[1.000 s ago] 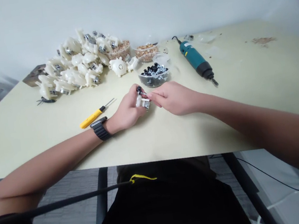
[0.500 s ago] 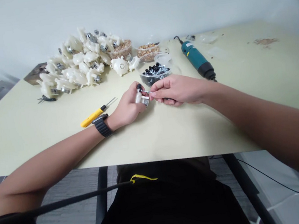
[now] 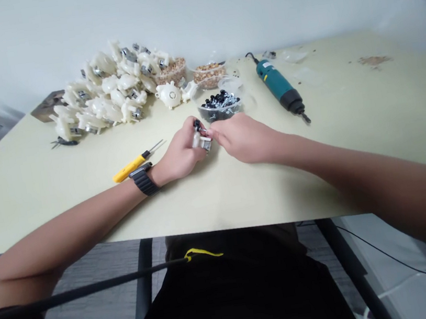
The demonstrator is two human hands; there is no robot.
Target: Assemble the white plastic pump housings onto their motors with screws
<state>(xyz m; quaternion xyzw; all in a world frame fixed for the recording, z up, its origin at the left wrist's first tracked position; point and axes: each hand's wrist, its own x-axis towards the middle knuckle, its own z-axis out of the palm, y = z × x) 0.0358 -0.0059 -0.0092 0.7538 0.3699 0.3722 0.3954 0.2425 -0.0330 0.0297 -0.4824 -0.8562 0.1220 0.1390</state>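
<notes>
My left hand (image 3: 182, 152) is closed around a small white plastic part (image 3: 196, 139) with a grey metal piece at its lower side. A small black piece (image 3: 197, 124) sits at the top of this part, by my left thumb. From the right, my right hand (image 3: 243, 136) pinches a thin metal rod (image 3: 203, 129), its tip against or close to the black piece. The rod's other end is hidden inside my right hand. Just behind both hands stands a clear bowl (image 3: 217, 112) of small black and silver pieces.
A yellow screwdriver (image 3: 132, 167) lies left of my left hand. Behind it rises a heap of white plastic assemblies (image 3: 109, 97), with small pliers (image 3: 63, 142) at its front. Two tubs of brownish bits (image 3: 210, 78) stand at the back. A teal power tool (image 3: 280, 86) lies right.
My right hand has rolled over, so its back now faces up and covers the fingers. It has come closer to the white part. My left hand has barely moved.
</notes>
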